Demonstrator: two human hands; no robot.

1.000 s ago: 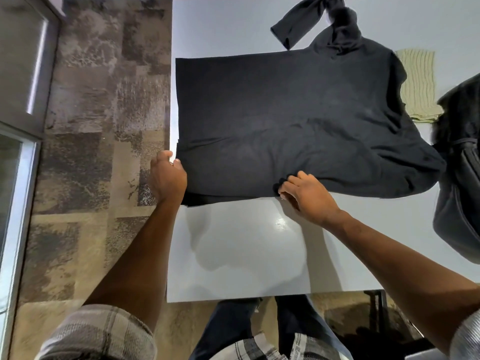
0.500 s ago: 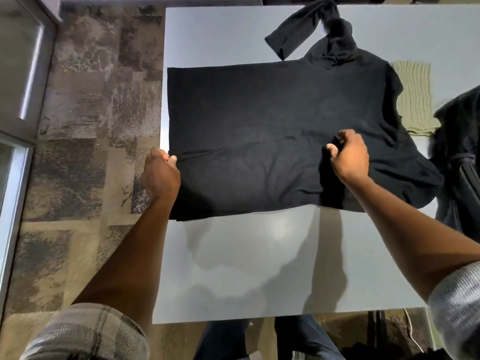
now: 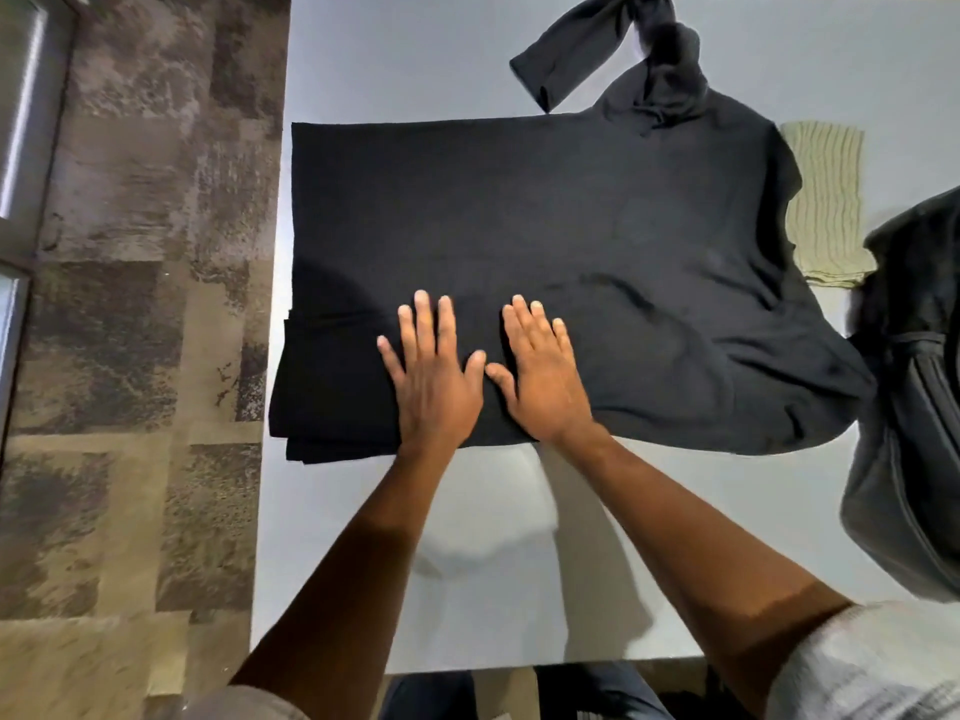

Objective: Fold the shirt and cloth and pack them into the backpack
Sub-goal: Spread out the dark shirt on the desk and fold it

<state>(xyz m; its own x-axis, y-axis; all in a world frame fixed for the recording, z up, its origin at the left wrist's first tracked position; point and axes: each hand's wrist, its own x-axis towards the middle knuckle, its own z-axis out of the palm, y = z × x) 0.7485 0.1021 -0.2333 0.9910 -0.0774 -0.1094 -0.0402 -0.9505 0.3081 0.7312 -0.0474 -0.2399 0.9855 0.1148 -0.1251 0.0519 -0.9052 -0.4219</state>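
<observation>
— Black shirt [image 3: 519,241] covers the white table [image 3: 519,563]; where are my hands?
— Left hand [image 3: 434,376] and right hand [image 3: 543,376] press flat on it, fingers spread, gripping nothing. Green cloth [image 3: 826,200] lies beyond, backpack [image 3: 914,407] crowds the right edge.

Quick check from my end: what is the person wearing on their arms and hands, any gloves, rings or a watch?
No gloves: the left hand and right hand are bare, and no ring or watch shows. Both forearms are uncovered. The sleeves are pushed up near the elbows: the left sleeve and right sleeve are a light grey-and-white plaid fabric.
</observation>
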